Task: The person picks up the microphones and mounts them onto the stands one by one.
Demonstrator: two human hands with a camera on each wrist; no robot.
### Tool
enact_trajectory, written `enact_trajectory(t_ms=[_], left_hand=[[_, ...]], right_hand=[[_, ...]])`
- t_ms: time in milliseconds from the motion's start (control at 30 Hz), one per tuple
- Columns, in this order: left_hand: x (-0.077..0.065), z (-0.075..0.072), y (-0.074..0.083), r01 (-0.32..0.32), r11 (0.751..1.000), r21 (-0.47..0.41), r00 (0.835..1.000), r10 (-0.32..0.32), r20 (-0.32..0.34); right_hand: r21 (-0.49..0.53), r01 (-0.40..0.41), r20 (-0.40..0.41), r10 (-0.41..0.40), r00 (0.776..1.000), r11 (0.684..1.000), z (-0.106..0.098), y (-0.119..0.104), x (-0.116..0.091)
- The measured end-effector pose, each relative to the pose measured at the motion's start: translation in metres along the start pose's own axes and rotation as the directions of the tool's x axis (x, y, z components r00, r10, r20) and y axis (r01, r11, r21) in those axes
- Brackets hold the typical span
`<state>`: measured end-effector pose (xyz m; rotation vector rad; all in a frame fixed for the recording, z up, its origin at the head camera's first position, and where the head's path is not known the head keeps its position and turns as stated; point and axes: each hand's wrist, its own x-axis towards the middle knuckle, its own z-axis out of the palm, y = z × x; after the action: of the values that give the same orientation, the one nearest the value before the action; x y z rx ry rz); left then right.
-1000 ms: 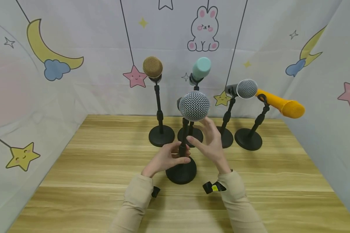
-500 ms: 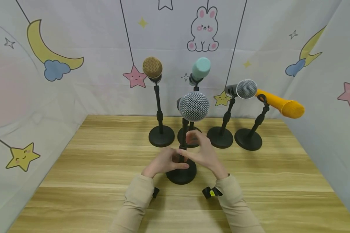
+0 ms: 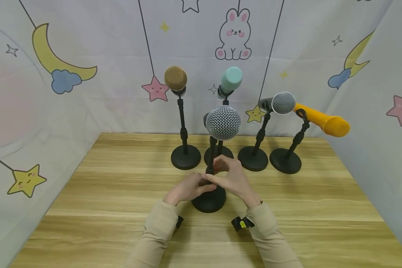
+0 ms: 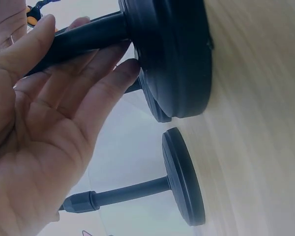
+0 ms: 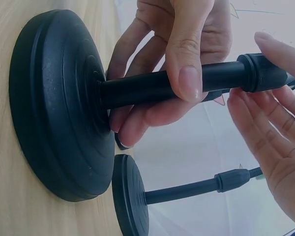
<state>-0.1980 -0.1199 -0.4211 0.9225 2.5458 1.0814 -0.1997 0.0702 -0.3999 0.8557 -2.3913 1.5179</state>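
A microphone (image 3: 223, 123) with a silver mesh head sits on a black microphone stand (image 3: 209, 204) at the middle of the table. My left hand (image 3: 187, 188) grips the lower pole just above the round base, its thumb across the front and fingers behind, as the right wrist view shows. Higher up, my right hand (image 3: 232, 180) has thumb and fingers around the ribbed collar (image 5: 259, 73) of the pole. The base (image 5: 59, 108) stands flat on the wood. Part of the pole is hidden by my hands in the head view.
Behind stand more microphones on black stands: a gold one (image 3: 175, 78), a mint one (image 3: 232, 79), a silver-headed one (image 3: 283, 103) and an orange one (image 3: 335, 125) leaning right. A patterned white cloth (image 3: 120, 93) hangs at the wooden table's (image 3: 104, 208) back edge.
My right hand has come down and left from beside the upper pole to the collar. The left hand has stayed low on the pole, its thumb shifting slightly. The stand has not moved.
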Motion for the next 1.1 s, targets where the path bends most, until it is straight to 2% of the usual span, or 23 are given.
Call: enact_trajectory(t_ms=[300,533,1100], left_hand=[[0.0019,0.0036,-0.0024,0.029,0.999,-0.018,0.999,-0.028,0.043],[0.0007,0.0052,-0.003,-0.002,0.999,-0.04,0.999,0.004,0.051],[0.0004,0.0036,-0.003,-0.024,0.998,-0.053,0.998,0.027,0.062]], right_hand=[[0.036,0.039,-0.023,-0.038,0.999,0.999,0.0007,0.003,-0.0013],[0.014,0.038,-0.033,-0.038,0.999,0.999,0.0006,0.0002,-0.0031],[-0.038,0.173,-0.063,-0.175,0.983,0.984,0.0029,0.0012,-0.0024]])
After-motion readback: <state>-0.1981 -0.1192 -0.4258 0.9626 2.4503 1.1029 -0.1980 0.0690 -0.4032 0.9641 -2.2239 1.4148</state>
